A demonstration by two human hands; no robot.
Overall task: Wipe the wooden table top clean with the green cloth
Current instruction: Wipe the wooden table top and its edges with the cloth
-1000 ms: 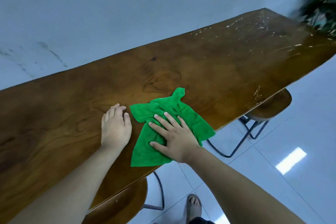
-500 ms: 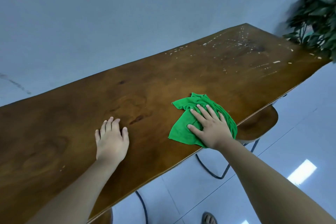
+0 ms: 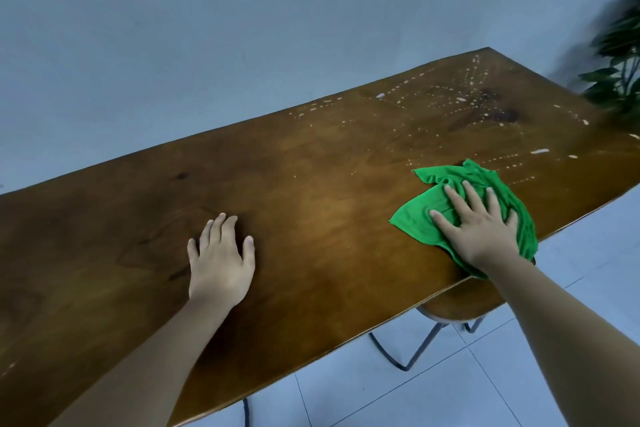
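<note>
On the right part of the wooden desk [image 3: 311, 191], close to its near edge, the green cloth [image 3: 436, 198] lies crumpled and partly spread, with its lower corner reaching the edge. The right hand [image 3: 479, 229] presses flat on top of it, palm down, fingers [image 3: 453, 198] spread wide and extended rather than curled, so the cloth is pinned under the palm and not gripped in a fist. The right forearm runs back from it toward the lower right corner of the view.

The left hand [image 3: 220, 258] rests flat on the bare wood, well apart from the cloth, toward the middle of the desk. It is open too, palm down, fingers stretched forward and slightly fanned, with nothing in it.

Beyond the cloth, the far right end of the desk carries pale spots and dotted trails [image 3: 446, 104] scattered across the dark surface; a few lie just beside the cloth's upper edge. The wood around the left hand looks smooth and glossy.

Under the near edge, below the right hand, a round wooden stool [image 3: 453, 308] on thin dark metal legs is partly tucked beneath the desk. The floor [image 3: 450, 388] is pale tile. A blurred leafy plant [image 3: 620, 69] stands at the right edge, against a plain grey-blue wall [image 3: 242, 28].
</note>
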